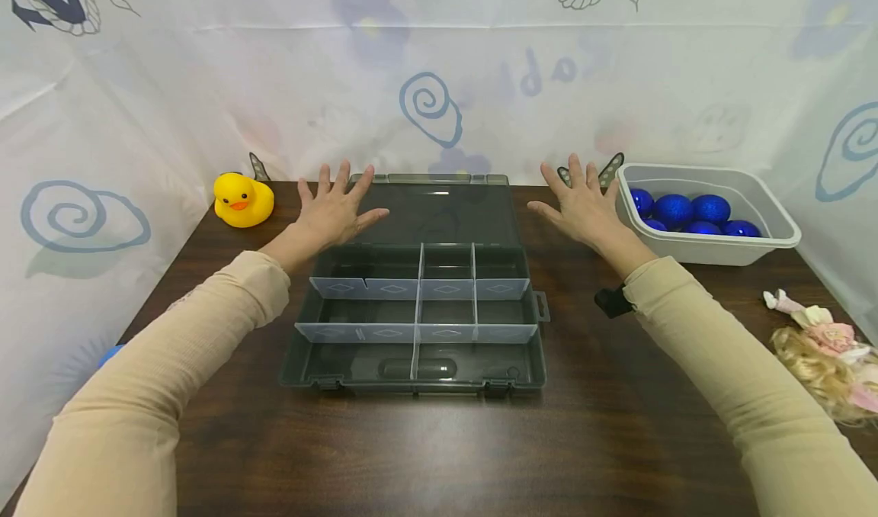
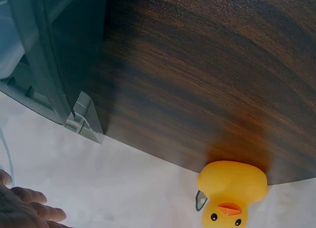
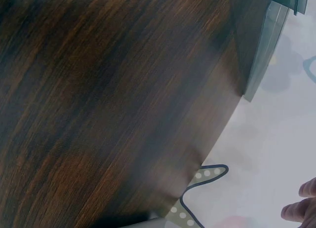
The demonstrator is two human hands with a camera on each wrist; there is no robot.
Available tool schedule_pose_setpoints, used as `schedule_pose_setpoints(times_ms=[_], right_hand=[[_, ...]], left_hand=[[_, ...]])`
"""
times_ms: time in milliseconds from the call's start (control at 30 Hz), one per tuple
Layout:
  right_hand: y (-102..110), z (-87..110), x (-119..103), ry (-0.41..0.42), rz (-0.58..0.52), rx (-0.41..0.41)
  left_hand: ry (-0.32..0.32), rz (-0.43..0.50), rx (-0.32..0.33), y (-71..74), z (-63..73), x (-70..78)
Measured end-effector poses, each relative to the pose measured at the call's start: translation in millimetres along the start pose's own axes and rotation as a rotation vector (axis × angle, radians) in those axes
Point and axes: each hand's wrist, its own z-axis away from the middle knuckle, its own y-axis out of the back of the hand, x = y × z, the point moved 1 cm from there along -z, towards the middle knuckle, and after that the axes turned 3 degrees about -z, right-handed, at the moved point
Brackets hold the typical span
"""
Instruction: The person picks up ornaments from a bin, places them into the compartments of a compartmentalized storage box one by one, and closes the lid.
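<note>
Lying between the spread, empty left hand [image 1: 334,212] and right hand [image 1: 581,204], the open dark grey plastic compartment box [image 1: 418,303] sits on the tabletop [image 1: 439,441].

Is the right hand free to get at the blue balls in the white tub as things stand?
Probably yes. The right hand is open, holds nothing and hovers just beside the white tub. The tub has no lid, the blue balls lie exposed, and nothing stands between hand and rim.

Smoky translucent plastic organizer box [image 1: 418,311] on dark, matt wood-grain table [image 1: 439,441]
</note>
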Motion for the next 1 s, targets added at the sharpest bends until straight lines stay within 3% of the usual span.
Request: schedule_pose_setpoints(times_ms=[133, 233, 300, 400, 467, 533, 600, 700, 833, 1000], right_hand=[[0, -1.0, -1, 0.007, -0.008, 0.003], [1, -1.5, 1, 0.042, -0.042, 0.051], [4, -1.4, 4, 0.093, -0.108, 0.140], [13, -0.9, 18, 0.167, -0.251, 0.356], [20, 0.2, 33, 0.157, -0.354, 0.491], [27, 2.0, 52, 0.087, -0.425, 0.562], [32, 3.8, 72, -0.021, -0.448, 0.530], [33, 5.1, 97, -0.119, -0.405, 0.379], [27, 4.3, 120, -0.126, -0.300, 0.198], [20, 1.7, 131, -0.098, -0.196, 0.111]], left_hand=[[0.013, 0.027, 0.000, -0.5, 2.8, -5.4], [0.019, 0.089, 0.004, -0.3, 9.0, -13.1], [0.003, 0.163, 0.007, 0.8, 16.2, -19.8], [-0.039, 0.329, -0.004, 3.3, 32.2, -31.9], [-0.055, 0.438, -0.028, 4.7, 45.3, -40.4], [-0.061, 0.538, -0.056, 4.3, 58.5, -48.9], [-0.058, 0.623, -0.095, 1.5, 70.0, -57.1], [-0.075, 0.722, -0.148, -6.3, 81.6, -68.0], [-0.102, 0.804, -0.204, -19.4, 87.8, -76.2], [-0.145, 0.845, -0.242, -30.9, 90.6, -77.5]])
